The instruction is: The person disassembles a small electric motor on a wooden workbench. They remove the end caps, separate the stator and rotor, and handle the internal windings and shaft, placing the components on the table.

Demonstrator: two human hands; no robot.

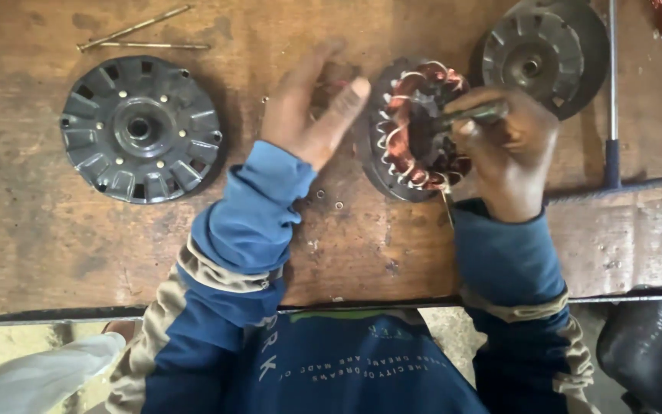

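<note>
A worn brown wooden workbench (55, 253) was seen beneath a round dark metal ribbed cover (140, 129) at the left. At its centre, a copper-wound round stator (417, 130) was steadied by the open left hand (312, 107), while a slim dark tool (475, 113) was gripped in the clenched right hand (511, 149).

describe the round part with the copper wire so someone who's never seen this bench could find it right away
On the worn wooden bench, look near the middle, between the person's left hand and right hand. There sits the wound motor core, a dark disc ringed with reddish copper coils. The two grey finned covers nearby carry no wire.
</note>
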